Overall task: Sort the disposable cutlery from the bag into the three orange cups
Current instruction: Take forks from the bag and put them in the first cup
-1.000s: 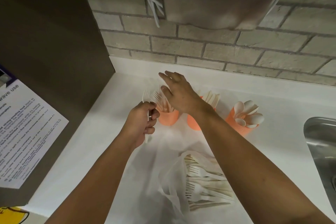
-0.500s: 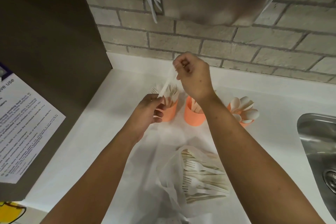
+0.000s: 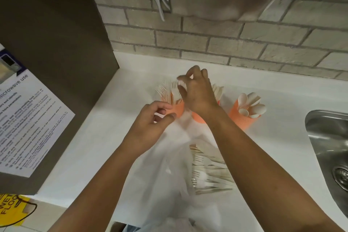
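Left hand (image 3: 150, 120): forearm reaching in from lower left, fingers loosely curled and empty, just beside the fork cup (image 3: 178, 109). Right hand (image 3: 199, 94): arched above that cup's forks, fingertips pinching a blurred white piece (image 3: 182, 82). The knife cup (image 3: 197, 117) sits under its wrist, the spoon cup (image 3: 239, 118) further right, and the bag (image 3: 169, 156) between the forearms.
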`<state>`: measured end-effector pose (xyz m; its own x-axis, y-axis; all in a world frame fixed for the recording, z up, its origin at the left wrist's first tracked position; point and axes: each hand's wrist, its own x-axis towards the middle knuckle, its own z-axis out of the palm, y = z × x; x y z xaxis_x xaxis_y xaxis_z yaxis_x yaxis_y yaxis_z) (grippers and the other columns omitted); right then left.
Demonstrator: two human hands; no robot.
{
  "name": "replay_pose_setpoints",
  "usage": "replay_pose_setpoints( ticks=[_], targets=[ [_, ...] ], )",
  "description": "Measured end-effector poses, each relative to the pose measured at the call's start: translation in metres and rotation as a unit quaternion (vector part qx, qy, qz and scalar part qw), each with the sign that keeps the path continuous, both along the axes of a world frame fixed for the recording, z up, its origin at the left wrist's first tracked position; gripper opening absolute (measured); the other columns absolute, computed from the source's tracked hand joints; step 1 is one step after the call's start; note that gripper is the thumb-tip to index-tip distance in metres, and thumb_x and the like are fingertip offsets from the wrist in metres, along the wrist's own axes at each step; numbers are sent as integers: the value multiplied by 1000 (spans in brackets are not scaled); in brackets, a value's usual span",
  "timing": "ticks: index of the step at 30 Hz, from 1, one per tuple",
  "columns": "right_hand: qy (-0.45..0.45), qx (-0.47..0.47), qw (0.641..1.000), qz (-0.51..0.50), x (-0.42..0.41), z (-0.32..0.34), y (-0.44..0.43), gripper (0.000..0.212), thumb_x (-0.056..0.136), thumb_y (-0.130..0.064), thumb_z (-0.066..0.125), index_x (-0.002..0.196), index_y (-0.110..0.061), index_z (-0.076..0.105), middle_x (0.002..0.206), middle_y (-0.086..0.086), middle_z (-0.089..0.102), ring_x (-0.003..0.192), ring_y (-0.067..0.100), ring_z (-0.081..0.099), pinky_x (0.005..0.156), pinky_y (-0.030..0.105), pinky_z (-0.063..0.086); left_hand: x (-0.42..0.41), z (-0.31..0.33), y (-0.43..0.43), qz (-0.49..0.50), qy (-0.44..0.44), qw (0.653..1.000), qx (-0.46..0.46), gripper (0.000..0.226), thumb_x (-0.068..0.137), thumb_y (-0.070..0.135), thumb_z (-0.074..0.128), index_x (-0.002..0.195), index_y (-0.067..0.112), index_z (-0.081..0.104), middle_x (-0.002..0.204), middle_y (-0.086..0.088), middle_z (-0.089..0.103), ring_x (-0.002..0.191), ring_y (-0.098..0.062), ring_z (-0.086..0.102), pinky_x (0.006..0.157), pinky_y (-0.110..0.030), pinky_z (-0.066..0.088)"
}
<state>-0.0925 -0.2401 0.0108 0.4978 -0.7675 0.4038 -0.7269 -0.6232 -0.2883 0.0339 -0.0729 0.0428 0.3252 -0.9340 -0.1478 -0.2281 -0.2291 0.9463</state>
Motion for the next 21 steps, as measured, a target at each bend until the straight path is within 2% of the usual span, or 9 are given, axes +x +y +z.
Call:
replay_pose_setpoints(
  ticks=[3, 5, 8, 10, 12, 14, 16, 19, 21],
  targets=[
    [-129, 47, 991, -2, -11, 30, 18, 20, 94, -15, 65, 112, -14, 73, 112, 6, 55, 103, 23, 55, 89, 32, 47, -10, 12, 20, -43, -55, 997, 16, 41, 88, 46, 77, 125, 47, 59, 119, 11, 52, 95, -3, 61, 77, -14, 48],
    [-181, 139, 973, 31, -27, 55, 36, 14, 90, -9, 63, 97, -14, 75, 94, -5, 63, 82, 4, 59, 79, 21, 45, -18, 17, 31, -84, -104, 990, 42, 70, 79, 56, 81, 139, 52, 44, 121, 16, 47, 101, -2, 58, 78, -16, 47],
    [-150, 305, 934, 106, -59, 83, 73, 21, 90, -3, 60, 88, -16, 76, 78, -8, 73, 67, 1, 64, 70, 22, 51, -24, 12, 42, -147, -203, 965, 80, 100, 72, 61, 85, 149, 55, 23, 119, 14, 47, 100, -2, 57, 85, -26, 52],
    [-98, 431, 885, 143, -78, 82, 95, 22, 94, 1, 57, 92, -9, 77, 82, 5, 76, 69, 11, 69, 69, 29, 59, -25, 4, 46, -158, -237, 954, 95, 100, 78, 55, 84, 153, 52, 17, 112, 12, 57, 95, -9, 63, 84, -31, 56],
    [1, 517, 845, 136, -92, 65, 110, 20, 97, -2, 57, 99, -5, 76, 91, 13, 76, 74, 15, 72, 75, 31, 62, -27, -2, 48, -152, -239, 955, 93, 91, 87, 41, 80, 157, 44, 21, 99, 16, 64, 88, -10, 67, 76, -28, 56],
    [153, 519, 835, 103, -102, 37, 122, 20, 96, -10, 57, 105, -5, 75, 100, 11, 76, 82, 18, 72, 81, 36, 62, -31, -5, 49, -133, -213, 965, 77, 78, 92, 30, 74, 156, 38, 30, 91, 16, 67, 81, -9, 70, 70, -24, 55],
    [280, 429, 857, 59, -107, 8, 130, 26, 96, -18, 57, 114, -5, 69, 114, 12, 71, 100, 24, 68, 90, 41, 57, -34, -6, 51, -107, -180, 976, 54, 67, 94, 26, 72, 152, 37, 38, 91, 13, 68, 75, -10, 72, 69, -26, 55],
    [311, 353, 882, 2, -115, -17, 146, 47, 96, -30, 62, 136, -8, 50, 135, 12, 52, 120, 30, 55, 93, 34, 46, -36, -7, 53, -81, -133, 987, 29, 59, 95, 27, 72, 146, 36, 44, 94, 11, 68, 69, -10, 71, 67, -25, 49],
    [323, 340, 883, -2, -118, -28, 155, 68, 90, -38, 71, 144, -10, 40, 139, 12, 47, 123, 29, 53, 94, 36, 47, -36, -7, 55, -81, -122, 989, 18, 58, 94, 28, 74, 144, 37, 46, 97, 11, 68, 70, -11, 69, 70, -24, 48]
  ],
)
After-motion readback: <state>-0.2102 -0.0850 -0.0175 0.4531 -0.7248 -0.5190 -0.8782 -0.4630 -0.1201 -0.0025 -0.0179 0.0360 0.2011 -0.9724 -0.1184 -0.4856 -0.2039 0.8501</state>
